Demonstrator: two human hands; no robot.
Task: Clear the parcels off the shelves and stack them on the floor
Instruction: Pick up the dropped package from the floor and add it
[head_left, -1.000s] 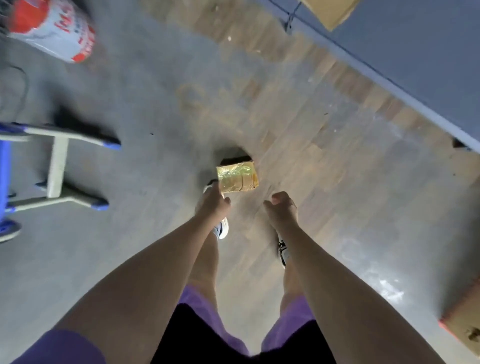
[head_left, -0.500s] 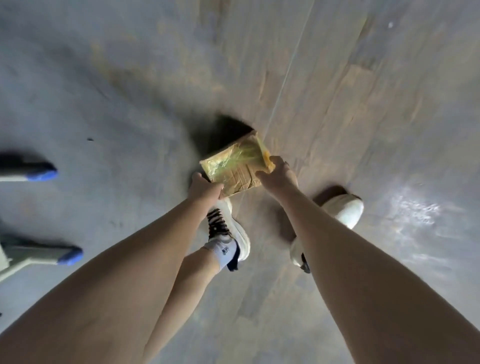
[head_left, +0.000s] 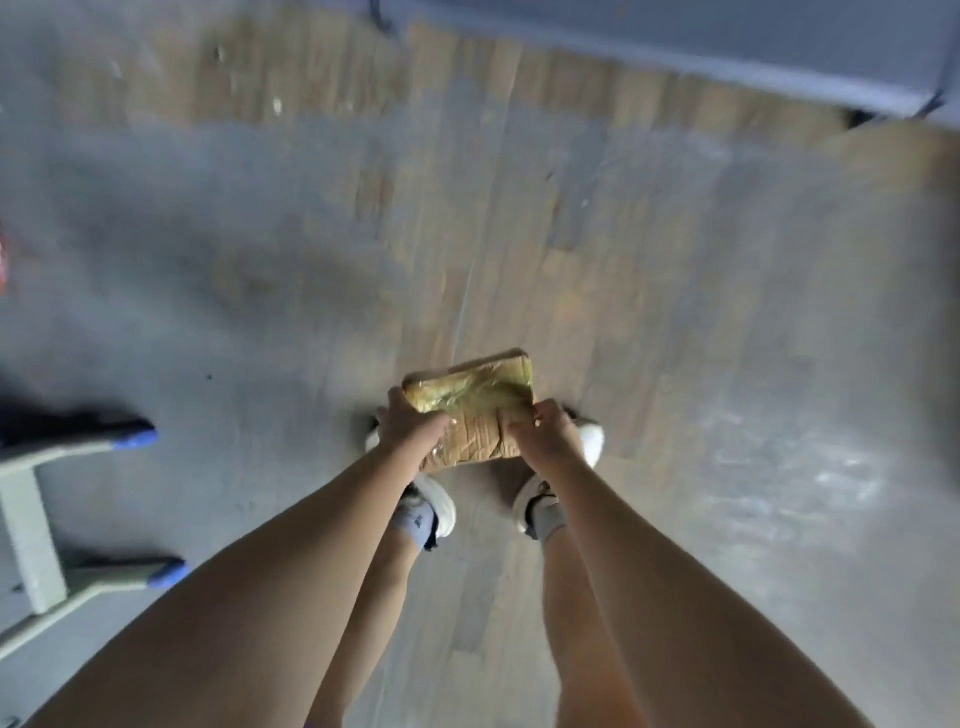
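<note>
Floor (head_left: 701, 338): worn wood planks with grey, dusty patches, filling most of the view; pale scuffs to the right.
Shelf edge (head_left: 675, 47): blue-grey band across the top right, blurred.
Frame (head_left: 31, 519): pale metal legs with blue end caps at the left edge, standing on the floor, well apart from the parcel.
Arms: both bare forearms reach forward and down from the bottom of the view, converging on the parcel.
Shoes (head_left: 439, 504): white, with grey socks, planted on the floor below the hands; the parcel covers part of them.
Parcel (head_left: 475, 405): flat brown package wrapped in glossy yellowish tape, held above the feet; whether it touches the floor cannot be told.
Left hand (head_left: 410, 428): fingers curled over the parcel's left edge, gripping it.
Right hand (head_left: 543, 434): fingers curled over the parcel's right near corner, gripping it.
Red object (head_left: 2, 260): sliver at the far left edge, too blurred to identify.
</note>
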